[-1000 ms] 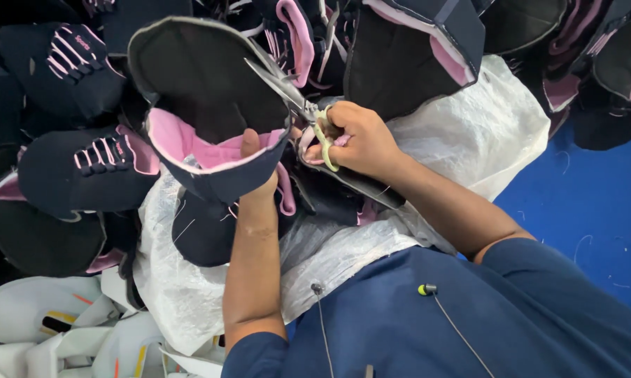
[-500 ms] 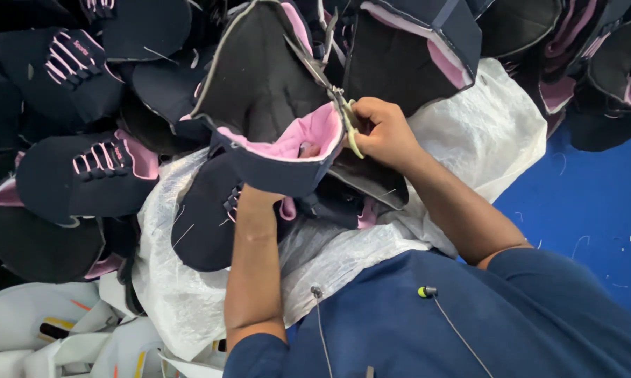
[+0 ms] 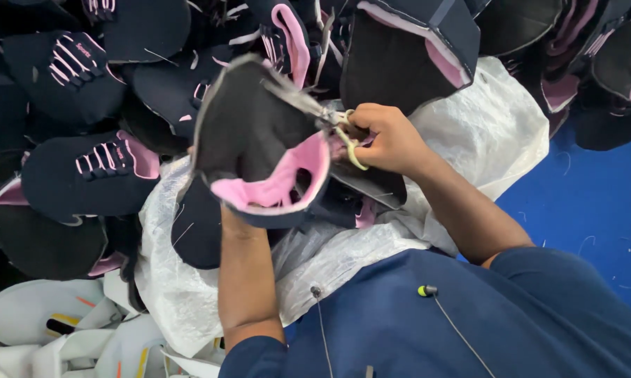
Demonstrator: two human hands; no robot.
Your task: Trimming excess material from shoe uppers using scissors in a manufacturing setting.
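Note:
My left hand (image 3: 226, 218) is mostly hidden under a dark navy shoe upper with pink lining (image 3: 259, 150), which it holds up from below. My right hand (image 3: 389, 136) grips small scissors with pale yellow handles (image 3: 340, 129). The blades lie against the upper's right edge, near the pink collar. The upper is tilted, its dark inner side facing me.
Many more navy and pink shoe uppers (image 3: 98, 168) are piled around the top and left. A white woven sack (image 3: 483, 133) lies on my lap. White shoe pieces (image 3: 43, 322) sit at bottom left. A blue surface (image 3: 595, 210) shows at right.
The upper has been turned and swung to the right, its pink lining now lower right. The scissors moved from above the piece down to its right edge.

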